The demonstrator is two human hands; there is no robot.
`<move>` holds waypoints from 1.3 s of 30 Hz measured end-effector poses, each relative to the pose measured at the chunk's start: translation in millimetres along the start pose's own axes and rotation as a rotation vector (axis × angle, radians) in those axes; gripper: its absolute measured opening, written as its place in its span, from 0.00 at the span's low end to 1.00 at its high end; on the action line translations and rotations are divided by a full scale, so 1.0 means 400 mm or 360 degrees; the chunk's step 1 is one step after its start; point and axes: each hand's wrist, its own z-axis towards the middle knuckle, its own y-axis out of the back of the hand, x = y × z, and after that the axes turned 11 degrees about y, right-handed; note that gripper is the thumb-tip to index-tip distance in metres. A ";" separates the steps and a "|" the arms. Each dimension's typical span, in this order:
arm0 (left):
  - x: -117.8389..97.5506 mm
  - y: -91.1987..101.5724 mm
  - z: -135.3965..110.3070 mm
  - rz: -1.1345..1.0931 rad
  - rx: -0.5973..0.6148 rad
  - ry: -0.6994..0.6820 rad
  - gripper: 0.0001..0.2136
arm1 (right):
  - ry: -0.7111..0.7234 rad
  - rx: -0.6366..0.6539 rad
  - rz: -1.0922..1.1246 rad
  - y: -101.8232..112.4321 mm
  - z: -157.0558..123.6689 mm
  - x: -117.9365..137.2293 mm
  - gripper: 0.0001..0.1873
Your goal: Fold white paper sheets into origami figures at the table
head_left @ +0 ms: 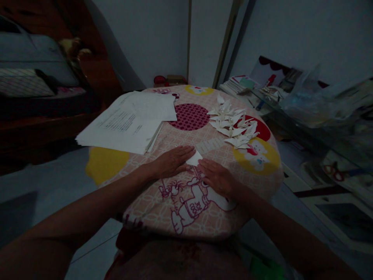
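Observation:
A small white folded piece of paper (pixel 194 158) lies on the patterned tablecloth between my two hands. My left hand (pixel 174 160) rests flat at its left side, fingers stretched out and touching the paper's edge. From the right, the fingertips of my right hand (pixel 217 175) reach the paper's right corner, with the fingers extended and the palm down. Part of the paper is hidden beneath the fingers. Just beyond it, a pale printed strip (pixel 210 144) shows on the table. Several white folded paper cranes (pixel 234 122) are clustered farther to the right.
A stack of printed sheets (pixel 128 120) covers the table's back left. To the right, a glass shelf (pixel 294 124) holds papers and a clear plastic bag (pixel 317 101); scissors (pixel 335 171) lie lower down. A wooden seat (pixel 97 74) with bags stands at the left.

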 end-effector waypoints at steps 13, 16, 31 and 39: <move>-0.011 0.017 0.000 0.0012 0.0072 0.0013 0.32 | 0.0065 -0.0016 -0.0046 0.062 -0.099 0.028 0.20; -0.011 0.014 0.001 0.0008 0.0063 0.0021 0.32 | -0.0128 -0.0128 0.0060 0.076 -0.102 0.012 0.15; -0.031 0.015 0.020 -0.0035 -0.0133 0.0231 0.26 | -0.0101 -0.0020 -0.0319 0.024 0.070 -0.015 0.18; -0.028 0.076 0.028 -0.0920 -0.0284 0.0624 0.16 | -0.0788 -0.0747 0.1069 0.062 0.077 -0.045 0.16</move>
